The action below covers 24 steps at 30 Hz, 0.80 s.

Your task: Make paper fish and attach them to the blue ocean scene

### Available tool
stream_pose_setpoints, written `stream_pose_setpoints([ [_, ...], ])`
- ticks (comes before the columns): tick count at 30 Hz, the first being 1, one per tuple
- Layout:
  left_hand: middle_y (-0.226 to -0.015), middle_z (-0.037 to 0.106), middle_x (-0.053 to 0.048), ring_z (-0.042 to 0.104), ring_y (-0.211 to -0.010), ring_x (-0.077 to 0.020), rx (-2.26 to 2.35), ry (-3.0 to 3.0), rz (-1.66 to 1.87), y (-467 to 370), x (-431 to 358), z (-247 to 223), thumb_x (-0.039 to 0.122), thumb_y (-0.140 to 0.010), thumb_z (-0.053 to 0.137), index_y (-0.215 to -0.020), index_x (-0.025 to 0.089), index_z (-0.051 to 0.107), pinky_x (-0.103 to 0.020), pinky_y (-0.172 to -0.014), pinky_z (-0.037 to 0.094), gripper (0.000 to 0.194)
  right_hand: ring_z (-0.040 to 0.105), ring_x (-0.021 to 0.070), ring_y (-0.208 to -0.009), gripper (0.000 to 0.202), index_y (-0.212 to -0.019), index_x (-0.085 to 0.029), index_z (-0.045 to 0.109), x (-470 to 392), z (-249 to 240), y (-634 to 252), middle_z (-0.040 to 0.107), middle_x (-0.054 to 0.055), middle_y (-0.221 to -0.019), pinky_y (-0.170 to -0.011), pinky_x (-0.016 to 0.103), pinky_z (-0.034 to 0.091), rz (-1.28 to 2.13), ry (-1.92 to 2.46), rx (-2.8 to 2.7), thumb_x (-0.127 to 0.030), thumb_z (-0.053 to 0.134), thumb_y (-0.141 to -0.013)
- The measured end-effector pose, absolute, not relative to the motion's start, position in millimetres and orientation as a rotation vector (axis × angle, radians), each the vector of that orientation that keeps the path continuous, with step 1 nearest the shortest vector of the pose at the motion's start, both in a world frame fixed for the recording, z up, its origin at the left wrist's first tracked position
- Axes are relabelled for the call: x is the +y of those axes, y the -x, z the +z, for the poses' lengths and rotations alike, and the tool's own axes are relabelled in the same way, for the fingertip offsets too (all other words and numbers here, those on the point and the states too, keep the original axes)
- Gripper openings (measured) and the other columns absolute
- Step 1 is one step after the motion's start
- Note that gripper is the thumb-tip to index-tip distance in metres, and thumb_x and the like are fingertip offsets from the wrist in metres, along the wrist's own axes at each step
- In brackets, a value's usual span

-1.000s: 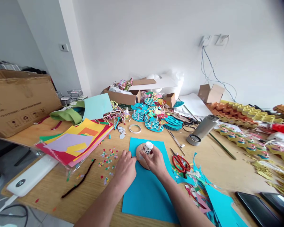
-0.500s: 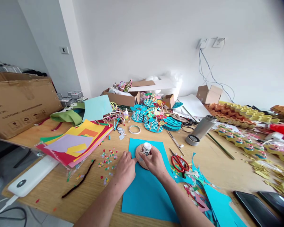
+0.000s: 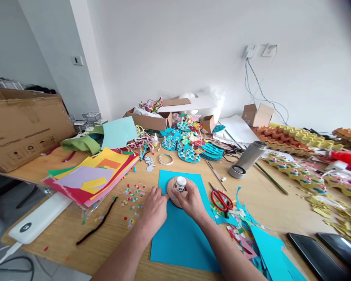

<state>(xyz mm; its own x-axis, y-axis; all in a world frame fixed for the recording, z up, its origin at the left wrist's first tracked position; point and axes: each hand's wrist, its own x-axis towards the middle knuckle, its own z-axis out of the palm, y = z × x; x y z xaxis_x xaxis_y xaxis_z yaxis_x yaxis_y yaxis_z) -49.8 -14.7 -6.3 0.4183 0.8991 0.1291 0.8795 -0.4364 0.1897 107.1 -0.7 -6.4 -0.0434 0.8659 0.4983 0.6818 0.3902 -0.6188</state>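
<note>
A blue sheet of paper (image 3: 181, 238) lies in front of me with a round tan disc (image 3: 173, 183) flat on its upper part. On the disc stands a small white-capped jar (image 3: 180, 183) with a dark label. My right hand (image 3: 190, 201) is closed around the jar's lower part and rests over the disc. At the disc's left edge is my left hand (image 3: 155, 203), its fingers curled and pressed together; what they hold, if anything, is hidden. Red-handled scissors (image 3: 222, 201) lie to the right of the sheet, beside blue paper scraps (image 3: 269, 246).
Coloured papers (image 3: 87, 177) and a white power bank (image 3: 41, 216) lie left, near a dark pipe cleaner (image 3: 98, 226). A tape ring (image 3: 165, 159), a brush (image 3: 216, 175) and a metal flask (image 3: 248, 158) lie beyond the sheet. Two phones (image 3: 314, 253) are at right.
The view has shifted very slightly. Both hands, the jar and the disc keep the same places on the blue sheet.
</note>
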Motion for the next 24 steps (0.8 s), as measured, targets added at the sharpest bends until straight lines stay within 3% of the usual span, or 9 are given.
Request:
stream_pose_setpoints([
  [5,-0.092,0.057,-0.010,0.048,-0.096,-0.0242,1.613,-2.562,0.311,50,-14,-6,0.007,-0.084,0.039,-0.098,0.019,0.067,-0.036,-0.085,0.040,0.034,0.058,0.0207,-0.075,0.024,-0.089,-0.018,0.060,-4,-5,-113,0.065,0.006,-0.082,-0.067,0.030,0.044,0.310,1.370,-1.804,-0.041,0.056,-0.081],
  [11,-0.091,0.057,-0.010,0.049,-0.095,-0.0248,1.618,-2.559,0.305,49,-13,-7,0.008,-0.085,0.039,-0.104,0.019,0.066,-0.036,-0.085,0.040,0.035,0.053,0.0171,-0.065,0.021,-0.074,-0.019,0.054,3,-4,-106,0.059,0.003,-0.069,-0.062,0.028,0.041,0.258,1.363,-1.815,-0.038,0.054,-0.081],
  [17,-0.093,0.058,-0.010,0.048,-0.098,-0.0243,1.619,-2.516,0.265,49,-14,-2,0.006,-0.083,0.040,-0.101,0.020,0.066,-0.036,-0.088,0.039,0.035,0.057,0.0205,-0.075,0.021,-0.087,-0.019,0.059,-5,-6,-114,0.064,0.005,-0.079,-0.069,0.031,0.044,0.333,1.370,-1.788,-0.038,0.056,-0.081],
  [24,-0.094,0.058,-0.011,0.048,-0.099,-0.0248,1.615,-2.515,0.298,49,-15,-2,0.007,-0.084,0.039,-0.100,0.019,0.067,-0.036,-0.088,0.040,0.034,0.059,0.0205,-0.075,0.022,-0.087,-0.018,0.061,-7,-5,-114,0.066,0.006,-0.081,-0.068,0.030,0.045,0.317,1.361,-1.764,-0.038,0.057,-0.080],
])
